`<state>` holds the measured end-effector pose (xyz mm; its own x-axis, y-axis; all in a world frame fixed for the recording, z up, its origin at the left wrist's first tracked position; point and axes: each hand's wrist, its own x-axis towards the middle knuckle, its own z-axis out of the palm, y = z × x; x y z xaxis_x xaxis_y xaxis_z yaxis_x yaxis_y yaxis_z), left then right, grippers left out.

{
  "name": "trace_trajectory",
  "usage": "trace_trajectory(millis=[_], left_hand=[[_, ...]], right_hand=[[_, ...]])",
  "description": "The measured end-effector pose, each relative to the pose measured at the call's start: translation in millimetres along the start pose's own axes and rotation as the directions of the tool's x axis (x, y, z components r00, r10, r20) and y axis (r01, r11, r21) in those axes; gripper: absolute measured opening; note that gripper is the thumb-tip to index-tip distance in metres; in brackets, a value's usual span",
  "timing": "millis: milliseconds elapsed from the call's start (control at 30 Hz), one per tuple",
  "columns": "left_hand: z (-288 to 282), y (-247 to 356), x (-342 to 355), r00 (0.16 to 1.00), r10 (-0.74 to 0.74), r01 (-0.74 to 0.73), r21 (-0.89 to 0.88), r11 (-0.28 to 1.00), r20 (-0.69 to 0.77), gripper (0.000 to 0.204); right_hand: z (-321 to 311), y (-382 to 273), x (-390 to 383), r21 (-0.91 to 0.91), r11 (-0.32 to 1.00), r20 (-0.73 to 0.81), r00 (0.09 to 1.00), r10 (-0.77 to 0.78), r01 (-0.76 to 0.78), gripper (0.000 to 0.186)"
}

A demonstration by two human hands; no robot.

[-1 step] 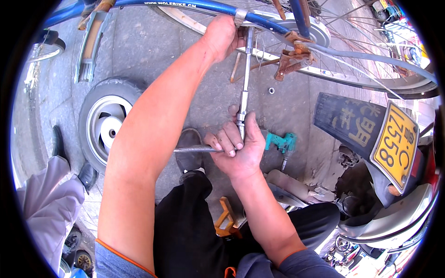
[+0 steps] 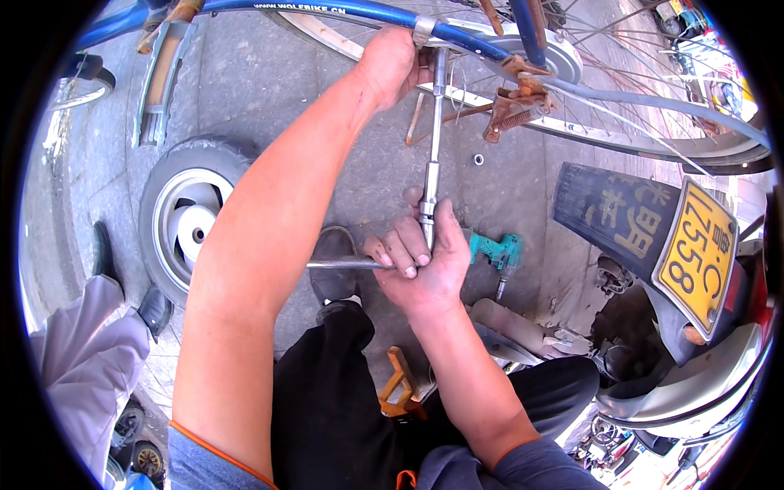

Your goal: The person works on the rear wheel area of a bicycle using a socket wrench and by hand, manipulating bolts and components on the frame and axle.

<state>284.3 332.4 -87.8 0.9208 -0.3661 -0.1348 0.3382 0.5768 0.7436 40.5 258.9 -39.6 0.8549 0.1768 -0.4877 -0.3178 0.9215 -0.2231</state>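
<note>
My left hand (image 2: 390, 67) is raised under the blue bicycle frame (image 2: 371, 11), its fingers curled beside the upper end of a socket wrench. What those fingers hold is hidden by the hand and the tube. The long metal socket wrench (image 2: 435, 135) reaches from the frame down to my right hand (image 2: 425, 265). Palm up, my right hand is closed round its lower end, thumb along one side and fingers bent over. A metal bar (image 2: 347, 264) sticks out to the left from the same grip. The wrench's top end meets the underside of the frame by the crank area.
A small wheel with a black tyre (image 2: 192, 220) lies at left. A teal power drill (image 2: 496, 251) rests on the paving, a small nut (image 2: 478, 159) farther off. At right are a mudguard (image 2: 604, 212) and yellow plate (image 2: 694, 253). Another person's trouser leg (image 2: 86, 351) shows at left.
My right hand and the lower end of the wrench have shifted very slightly to the right. My left hand has not visibly moved.
</note>
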Motion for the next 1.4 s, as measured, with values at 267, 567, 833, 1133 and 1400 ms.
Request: trace_trajectory(millis=[267,567,833,1133,1400], left_hand=[[-7,-4,2,1.0,-0.001,0.001,-0.006,1.0,-0.007,0.023],[1,-1,-2,0.997,0.014,-0.014,-0.007,1.0,-0.074,0.022],[0,-2,0,0.999,0.035,-0.036,-0.032,0.999,-0.041,0.021],[0,3,-3,0.999,0.045,-0.045,0.005,0.999,-0.007,0.031],[8,6,-4,0.997,0.022,-0.025,-0.037,0.999,-0.079,0.022]], right_hand=[[8,12,-20,-0.784,0.587,-0.073,0.911,-0.407,0.199,0.021],[6,20,-22,-0.92,0.333,-0.002,0.846,-0.533,0.207,0.026],[29,14,-14,-0.973,-0.224,0.172,0.797,-0.579,0.047,0.03],[12,10,0,-0.917,0.368,-0.023,0.904,-0.428,0.151,0.025],[9,-5,-1,-0.212,0.977,0.071,0.997,0.002,0.013,0.048]])
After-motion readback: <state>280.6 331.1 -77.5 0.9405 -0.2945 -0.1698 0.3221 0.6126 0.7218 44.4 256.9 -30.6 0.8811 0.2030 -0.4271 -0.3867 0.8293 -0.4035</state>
